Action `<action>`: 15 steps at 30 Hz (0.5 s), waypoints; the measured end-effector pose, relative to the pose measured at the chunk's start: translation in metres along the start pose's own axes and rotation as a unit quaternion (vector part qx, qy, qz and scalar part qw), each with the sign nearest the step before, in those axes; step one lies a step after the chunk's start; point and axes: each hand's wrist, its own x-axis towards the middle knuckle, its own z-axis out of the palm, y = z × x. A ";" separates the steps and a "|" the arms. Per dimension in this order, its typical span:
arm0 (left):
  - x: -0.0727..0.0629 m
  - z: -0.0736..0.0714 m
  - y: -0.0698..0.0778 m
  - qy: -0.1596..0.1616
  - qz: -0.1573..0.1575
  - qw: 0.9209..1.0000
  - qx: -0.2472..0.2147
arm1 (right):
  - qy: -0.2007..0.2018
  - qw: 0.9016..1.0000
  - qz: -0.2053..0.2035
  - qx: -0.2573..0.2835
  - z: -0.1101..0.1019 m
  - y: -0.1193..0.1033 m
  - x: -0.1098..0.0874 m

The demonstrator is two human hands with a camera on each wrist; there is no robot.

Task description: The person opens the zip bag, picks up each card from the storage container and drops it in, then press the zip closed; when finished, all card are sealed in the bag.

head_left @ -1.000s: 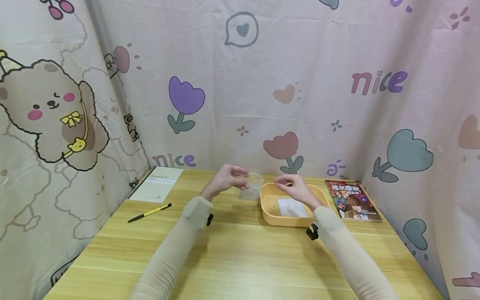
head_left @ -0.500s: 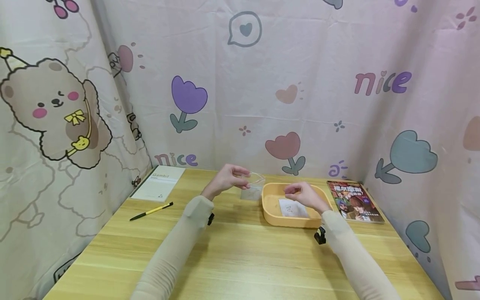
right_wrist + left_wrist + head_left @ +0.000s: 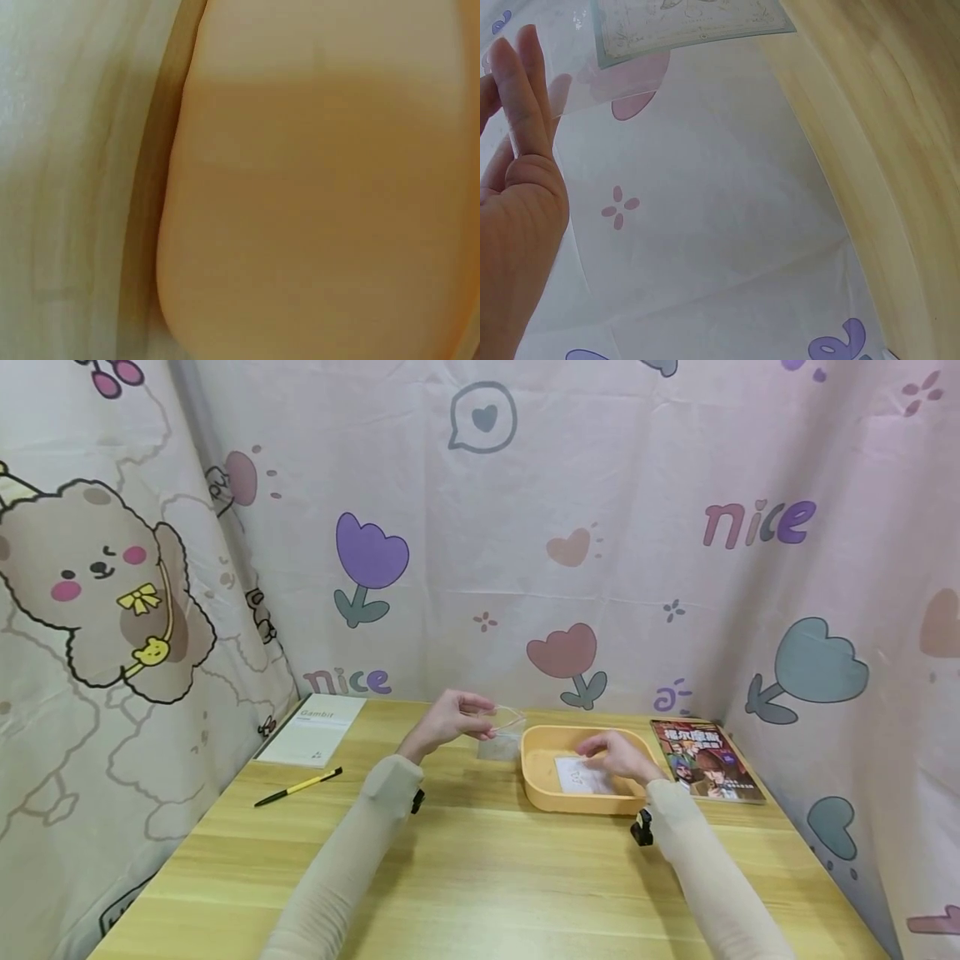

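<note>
In the head view my left hand (image 3: 453,722) pinches the mouth of a clear plastic bag (image 3: 501,746), which hangs left of the yellow basket with its top spread. Close up in the left wrist view, a printed card with a pale green border (image 3: 697,26) shows at the clear plastic. My right hand (image 3: 618,754) is inside the basket (image 3: 536,789), fingertips bent down at the upper right of a white card (image 3: 576,777) lying on the basket floor. I cannot tell whether those fingers pinch the card. No right-hand fingers show in the right wrist view.
A white notepad (image 3: 311,729) lies at the table's back left, with a yellow and black pen (image 3: 298,787) in front of it. To the right of the basket is a colourful book (image 3: 708,760). Printed curtains (image 3: 465,568) hang close behind the wooden table (image 3: 480,877).
My right hand has moved right from the basket's back left and down to the white card inside. The left hand still holds the bag in nearly the same place.
</note>
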 end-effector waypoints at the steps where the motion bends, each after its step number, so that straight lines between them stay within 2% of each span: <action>1: 0.000 0.000 0.000 0.001 -0.002 1.000 0.000 | -0.004 1.000 0.000 -0.007 0.000 0.002 0.000; 7: -0.002 0.001 -0.002 0.002 -0.002 1.000 -0.002 | -0.019 0.999 0.010 -0.039 0.000 0.010 0.001; 15: -0.001 0.002 -0.001 0.001 0.004 1.000 0.000 | -0.024 0.998 0.038 -0.046 -0.001 0.013 -0.001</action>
